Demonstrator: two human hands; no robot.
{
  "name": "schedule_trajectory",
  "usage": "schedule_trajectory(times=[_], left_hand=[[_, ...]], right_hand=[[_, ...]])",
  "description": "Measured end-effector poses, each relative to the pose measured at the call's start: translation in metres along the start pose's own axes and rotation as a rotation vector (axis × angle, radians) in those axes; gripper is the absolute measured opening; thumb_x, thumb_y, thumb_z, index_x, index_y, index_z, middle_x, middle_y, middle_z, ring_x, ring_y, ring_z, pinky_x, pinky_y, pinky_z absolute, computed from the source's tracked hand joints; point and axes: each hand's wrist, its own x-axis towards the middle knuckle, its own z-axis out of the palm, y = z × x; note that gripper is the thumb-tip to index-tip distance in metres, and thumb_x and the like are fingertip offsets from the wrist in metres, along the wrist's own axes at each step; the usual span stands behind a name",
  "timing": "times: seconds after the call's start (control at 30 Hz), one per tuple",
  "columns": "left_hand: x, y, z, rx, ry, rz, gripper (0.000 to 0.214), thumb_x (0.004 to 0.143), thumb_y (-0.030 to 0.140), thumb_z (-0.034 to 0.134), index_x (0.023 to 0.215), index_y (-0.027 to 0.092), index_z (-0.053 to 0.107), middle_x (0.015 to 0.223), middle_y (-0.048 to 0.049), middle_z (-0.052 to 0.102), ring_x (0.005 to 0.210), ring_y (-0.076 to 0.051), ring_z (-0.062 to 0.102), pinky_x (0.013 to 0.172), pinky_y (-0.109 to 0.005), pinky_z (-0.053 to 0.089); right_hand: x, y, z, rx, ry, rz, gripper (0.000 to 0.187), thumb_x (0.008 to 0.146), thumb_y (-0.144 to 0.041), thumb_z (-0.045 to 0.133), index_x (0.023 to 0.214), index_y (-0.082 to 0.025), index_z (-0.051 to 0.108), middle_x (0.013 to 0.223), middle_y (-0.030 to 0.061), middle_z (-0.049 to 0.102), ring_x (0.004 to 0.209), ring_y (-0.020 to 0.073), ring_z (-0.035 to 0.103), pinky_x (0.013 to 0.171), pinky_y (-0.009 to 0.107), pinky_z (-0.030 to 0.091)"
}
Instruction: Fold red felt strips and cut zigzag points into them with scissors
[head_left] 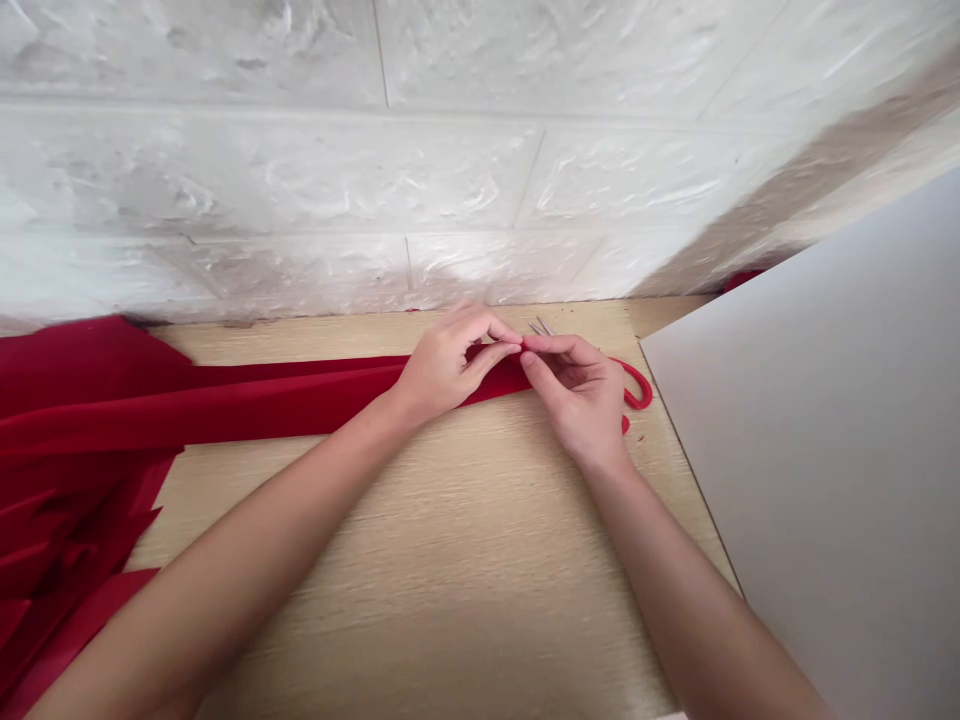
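Red fabric strip [300, 405] is laid left to right across the far half of the table, near the wall. Its right end is held at the fingertips, just right of scene center; its left end is run into a larger red cloth pile [67, 520]. Lengthwise folds are shown along it.

Left hand [457, 355]: thumb and index finger closed, strip edge pinched at the tips. Right hand [581, 400]: thumb and index also closed on the same edge, tips set right against the left ones. Exact fold between the tips can't be made out, too small. Remaining right fingers are curled in; left ones are mostly hidden.

Scissors [641, 390] are placed at far right of the table, middle blocked by the right hand. Red handle loop is exposed on the right; thin metal points are seen just beyond the fingertips.

Surface: tabletop [450, 550] is pale, wood-grained, bare in the near middle. A few small dark specks are scattered by the scissors.

Room: far side is closed off by a white wall [450, 170], embossed in a brick pattern, crossed by a darker band at right. Right side is bounded by a plain pale panel [825, 400], tilted in view; a bit of red is glimpsed behind its far edge.
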Motion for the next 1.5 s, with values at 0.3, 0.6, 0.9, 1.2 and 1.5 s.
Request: schedule_trajectory(times=[0.3, 0.6, 0.9, 1.2, 1.5], left_hand=[[0.000, 0.003, 0.000, 0.013, -0.029, -0.125, 0.004, 0.094, 0.020, 0.065, 0.093, 0.018, 0.069, 0.090, -0.0020, 0.074, 0.081, -0.013, 0.065, 0.070, -0.024, 0.051], [-0.001, 0.004, 0.000, 0.062, -0.043, -0.094, 0.010, 0.096, 0.021, 0.063, 0.090, 0.018, 0.069, 0.085, -0.0020, 0.073, 0.082, -0.014, 0.064, 0.072, -0.025, 0.051], [-0.001, 0.005, 0.000, 0.102, -0.035, -0.074, 0.013, 0.098, 0.023, 0.059, 0.090, 0.018, 0.068, 0.085, -0.0026, 0.072, 0.081, -0.014, 0.063, 0.073, -0.027, 0.051], [0.000, 0.004, 0.000, 0.028, 0.081, -0.206, 0.009, 0.096, 0.023, 0.060, 0.092, 0.017, 0.066, 0.089, -0.0025, 0.072, 0.080, -0.012, 0.065, 0.069, -0.023, 0.051], [0.012, 0.019, -0.008, 0.170, -0.002, -0.182, 0.008, 0.097, 0.021, 0.058, 0.092, 0.018, 0.065, 0.090, -0.0024, 0.072, 0.080, -0.013, 0.064, 0.069, -0.024, 0.052]], right_hand=[[0.001, 0.001, 0.000, -0.024, 0.021, 0.001, 0.011, 0.080, -0.031, 0.078, 0.086, -0.024, 0.073, 0.090, 0.0003, 0.079, 0.086, 0.0178, 0.075, 0.085, 0.039, 0.064], [0.002, 0.002, -0.001, -0.045, 0.019, 0.007, 0.008, 0.082, -0.031, 0.076, 0.086, -0.025, 0.072, 0.090, 0.0007, 0.078, 0.088, 0.0184, 0.074, 0.085, 0.040, 0.063], [0.002, 0.004, -0.001, -0.157, 0.038, -0.050, 0.017, 0.085, -0.038, 0.073, 0.091, -0.023, 0.068, 0.092, 0.0026, 0.077, 0.083, 0.0170, 0.073, 0.080, 0.035, 0.062], [-0.002, 0.001, -0.012, -0.279, 0.047, -0.068, 0.017, 0.088, -0.038, 0.072, 0.091, -0.022, 0.072, 0.091, 0.0041, 0.077, 0.078, 0.0180, 0.072, 0.077, 0.034, 0.059], [-0.004, -0.008, -0.011, -0.329, 0.082, -0.076, 0.021, 0.087, -0.042, 0.074, 0.090, -0.021, 0.071, 0.083, 0.0026, 0.075, 0.058, 0.0127, 0.063, 0.057, 0.029, 0.054]])
